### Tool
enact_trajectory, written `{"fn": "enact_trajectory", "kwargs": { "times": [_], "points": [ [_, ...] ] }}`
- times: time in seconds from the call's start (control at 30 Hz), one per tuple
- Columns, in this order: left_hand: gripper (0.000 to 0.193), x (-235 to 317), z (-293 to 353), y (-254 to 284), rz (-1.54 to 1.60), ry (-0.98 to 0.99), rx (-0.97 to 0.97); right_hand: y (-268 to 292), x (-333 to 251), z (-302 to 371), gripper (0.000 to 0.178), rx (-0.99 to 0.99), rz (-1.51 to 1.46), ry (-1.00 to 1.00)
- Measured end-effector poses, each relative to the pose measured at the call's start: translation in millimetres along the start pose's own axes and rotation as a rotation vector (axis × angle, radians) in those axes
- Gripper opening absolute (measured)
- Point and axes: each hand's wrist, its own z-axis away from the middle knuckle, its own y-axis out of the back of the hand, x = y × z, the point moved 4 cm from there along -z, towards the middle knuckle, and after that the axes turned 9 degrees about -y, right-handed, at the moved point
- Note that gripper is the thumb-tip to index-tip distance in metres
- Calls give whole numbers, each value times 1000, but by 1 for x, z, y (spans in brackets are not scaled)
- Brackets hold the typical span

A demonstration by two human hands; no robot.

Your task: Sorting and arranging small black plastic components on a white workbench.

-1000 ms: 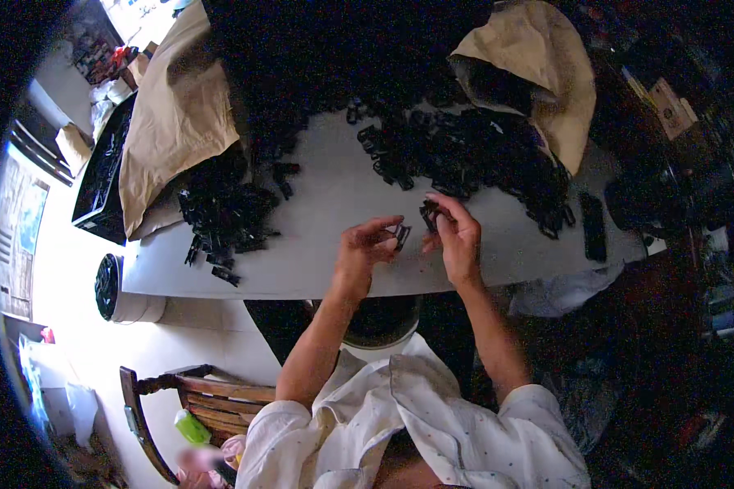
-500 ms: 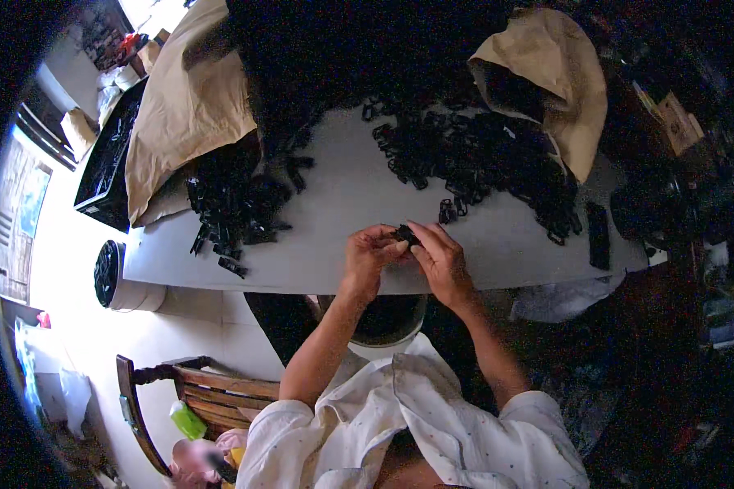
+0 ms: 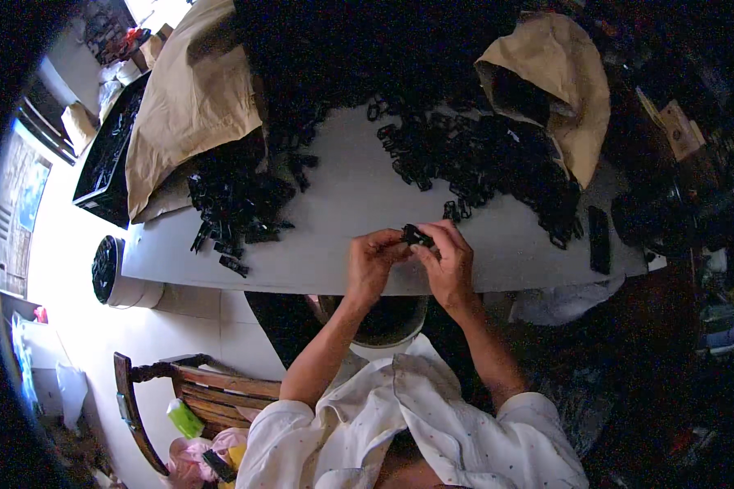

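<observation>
Dark heaps (image 3: pixel 481 155), brown sacks (image 3: pixel 192 122) beyond hands (image 3: pixel 371 262)

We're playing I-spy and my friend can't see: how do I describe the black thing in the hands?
Find the big grey table and look over the middle of its near edge. There the left hand and right hand meet around a small black piece. Unlike the left pile of black pieces and the right pile lying there, it's held up.

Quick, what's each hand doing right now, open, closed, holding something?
Left hand: closed, fingertips pinching a small black piece.
Right hand: closed, thumb and fingers on the same small black piece.
</observation>
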Motion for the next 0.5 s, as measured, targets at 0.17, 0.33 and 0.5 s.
{"fn": "enact_trajectory", "kwargs": {
  "times": [0.17,0.33,0.5],
  "points": [
    [8,-9,0,5,-57,-54,-6,-5,5,1,26,-35,-22,28],
    [13,7,2,-4,-200,-88,-19,-4,3,1,26,-35,26,70],
    [25,6,2,-1,-346,-217,-149,-9,5,-1,28,-46,-44,33]
  ]
}}
